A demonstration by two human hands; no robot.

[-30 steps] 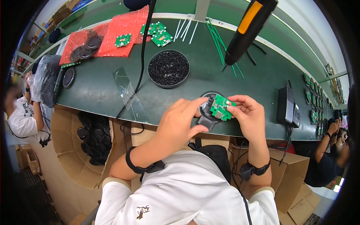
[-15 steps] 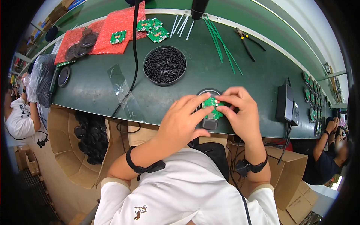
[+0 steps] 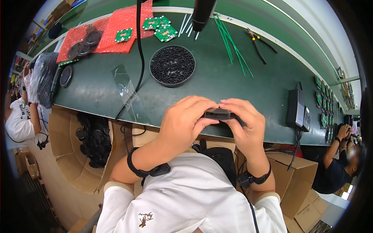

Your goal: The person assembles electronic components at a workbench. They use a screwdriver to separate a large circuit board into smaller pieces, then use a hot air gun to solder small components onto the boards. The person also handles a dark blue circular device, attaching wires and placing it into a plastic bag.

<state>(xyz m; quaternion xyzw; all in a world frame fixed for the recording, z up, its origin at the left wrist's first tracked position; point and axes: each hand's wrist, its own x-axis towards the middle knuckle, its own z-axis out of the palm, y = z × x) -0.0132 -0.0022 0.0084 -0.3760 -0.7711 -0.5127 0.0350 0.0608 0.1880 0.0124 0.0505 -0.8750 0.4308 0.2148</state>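
Observation:
Just over the table's near edge, I hold a black plastic housing between both hands. It is tilted so that its narrow side faces me; the green circuit board seen in it before is hidden from this angle. My left hand is closed on the left end, thumb below and fingers above. On the other end my right hand grips in the same way, the fingertips of both hands nearly meeting along the top. Beyond them stands a round dark dish filled with small black screw-like pieces.
A dark screwdriver-like tool hangs over the far side, near green sticks and pliers. Circuit boards and red bubble wrap lie far left. A black box-shaped device stands right; a carton holds black round parts.
The housing has been tipped up from lying face-up, so its board no longer shows. My hands have shifted from the board's face to the housing's two ends.

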